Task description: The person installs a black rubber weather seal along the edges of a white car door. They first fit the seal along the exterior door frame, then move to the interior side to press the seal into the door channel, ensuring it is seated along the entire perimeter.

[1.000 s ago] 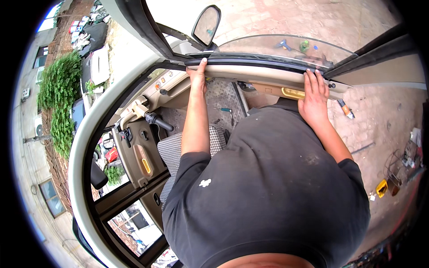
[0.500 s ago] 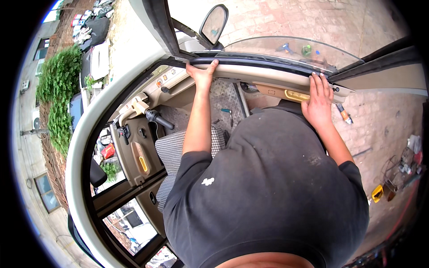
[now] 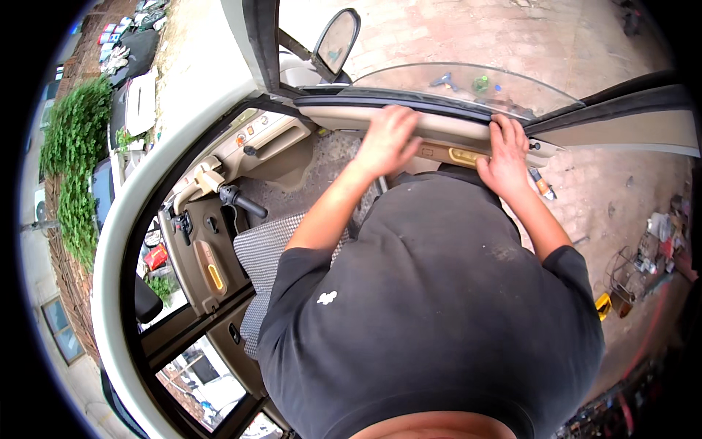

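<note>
An open vehicle door stands across the view, with a beige trim panel [image 3: 322, 110] along its upper inner side. My left hand [image 3: 391, 139] lies over the panel near its middle, fingers stretched forward and slightly blurred. Further right, my right hand [image 3: 506, 150] rests with fingers extended over the panel's top edge, thumb apart. A partly lowered window pane [image 3: 409, 79] rises from the door just beyond both hands. Below the panel, between my hands, shows a yellow door handle [image 3: 462, 156]. Neither hand holds a loose thing.
A side mirror [image 3: 338, 42] juts out beyond the door. Inside the cab are a handlebar [image 3: 241, 201] and a checked seat [image 3: 267, 249]. An orange and grey tube [image 3: 542, 184] lies right of my right hand. Wire and scrap [image 3: 643, 263] litter the brick floor at right.
My left hand has left the door's front corner and moved right along the panel. My right hand stays near the same spot on the door. The view has shifted slightly.
</note>
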Action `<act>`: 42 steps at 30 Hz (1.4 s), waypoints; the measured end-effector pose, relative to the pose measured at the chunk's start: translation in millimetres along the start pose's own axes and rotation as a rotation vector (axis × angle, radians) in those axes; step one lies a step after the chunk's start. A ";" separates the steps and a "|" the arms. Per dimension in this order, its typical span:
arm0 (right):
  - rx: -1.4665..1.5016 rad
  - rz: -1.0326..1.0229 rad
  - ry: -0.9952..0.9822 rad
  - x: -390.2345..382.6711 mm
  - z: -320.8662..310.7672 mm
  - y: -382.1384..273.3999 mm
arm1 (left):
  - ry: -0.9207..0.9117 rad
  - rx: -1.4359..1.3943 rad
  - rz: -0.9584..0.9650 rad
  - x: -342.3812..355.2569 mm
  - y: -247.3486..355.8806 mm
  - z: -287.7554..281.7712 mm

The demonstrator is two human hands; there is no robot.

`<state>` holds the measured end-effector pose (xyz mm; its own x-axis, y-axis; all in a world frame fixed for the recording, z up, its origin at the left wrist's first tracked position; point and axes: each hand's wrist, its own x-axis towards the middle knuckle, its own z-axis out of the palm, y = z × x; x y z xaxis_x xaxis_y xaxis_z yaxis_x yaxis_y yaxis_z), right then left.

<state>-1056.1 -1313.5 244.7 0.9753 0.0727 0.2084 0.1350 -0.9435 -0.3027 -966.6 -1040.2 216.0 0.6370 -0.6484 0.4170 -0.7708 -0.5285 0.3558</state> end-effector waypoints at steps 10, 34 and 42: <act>0.087 0.068 0.030 6.4 1.1 -10.1 | -0.042 0.140 0.161 38.1 43.8 33.6; 0.019 -0.071 0.062 26.3 29.4 -54.6 | 0.170 0.174 0.013 3.7 3.6 5.2; 0.076 -0.064 0.060 28.0 28.3 -52.6 | 0.166 0.167 0.002 1.5 -0.3 8.8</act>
<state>-1030.9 -1252.7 240.1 0.9524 0.1100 0.2842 0.2115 -0.9101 -0.3565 -965.5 -1045.8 209.1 0.6182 -0.5576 0.5540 -0.7541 -0.6196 0.2179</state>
